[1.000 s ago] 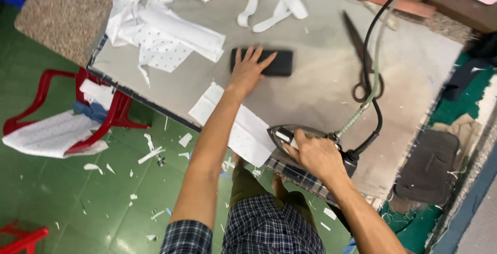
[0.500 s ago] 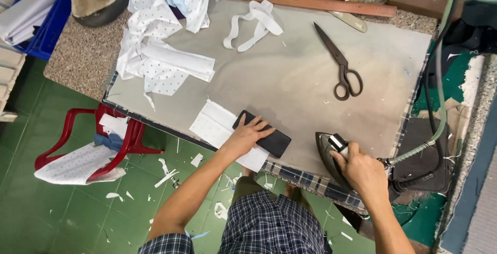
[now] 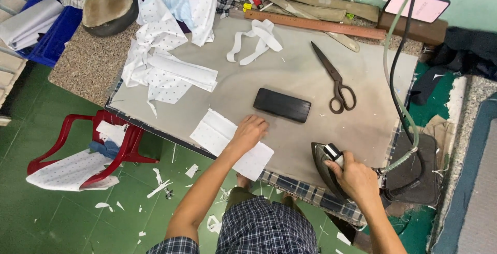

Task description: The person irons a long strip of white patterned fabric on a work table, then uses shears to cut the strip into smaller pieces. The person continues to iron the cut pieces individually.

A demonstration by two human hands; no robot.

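My left hand (image 3: pixel 249 131) rests flat on a white dotted fabric piece (image 3: pixel 223 139) that hangs over the near edge of the grey ironing pad (image 3: pixel 290 73). Just beyond its fingers lies a black rectangular block (image 3: pixel 282 105), not touched. My right hand (image 3: pixel 354 177) grips the handle of a steam iron (image 3: pixel 326 168) standing at the pad's near right corner. A hose and a black cable (image 3: pixel 398 67) run from the iron up the right side.
Black scissors (image 3: pixel 335 80) lie right of the block. White strips (image 3: pixel 257 39), a wooden ruler (image 3: pixel 313 24) and piled dotted cloth (image 3: pixel 165 62) sit at the back and left. A red plastic chair (image 3: pixel 88 145) with fabric stands on the green floor at left.
My left hand has let go of the black block, which now lies farther up the pad, and has come down on the white fabric. The iron stays at the near right corner.
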